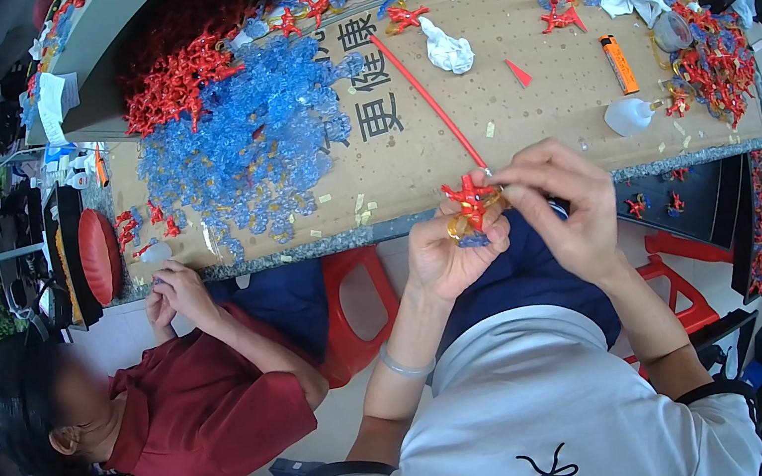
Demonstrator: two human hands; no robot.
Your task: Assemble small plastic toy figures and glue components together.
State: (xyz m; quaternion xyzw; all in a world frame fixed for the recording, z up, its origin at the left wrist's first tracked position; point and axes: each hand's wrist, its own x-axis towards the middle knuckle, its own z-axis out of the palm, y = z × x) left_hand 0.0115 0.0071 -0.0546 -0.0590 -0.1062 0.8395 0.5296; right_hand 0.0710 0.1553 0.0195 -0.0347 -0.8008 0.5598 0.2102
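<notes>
My left hand has its fingers closed around a small red toy figure with clear yellow and blue parts, held up just past the table's near edge. Against the figure's right side, the thumb and forefinger of my right hand are pinched together. What lies between those fingertips is too small to make out. A thin red stick slants across the cardboard, its pale near end close to my right fingertips; I cannot tell whether they touch.
Blue clear pieces and red figures lie heaped at the left. Toward the right are an orange-labelled lighter, a white squeeze bottle, crumpled tissue and more figures. A co-worker in a maroon shirt sits at left.
</notes>
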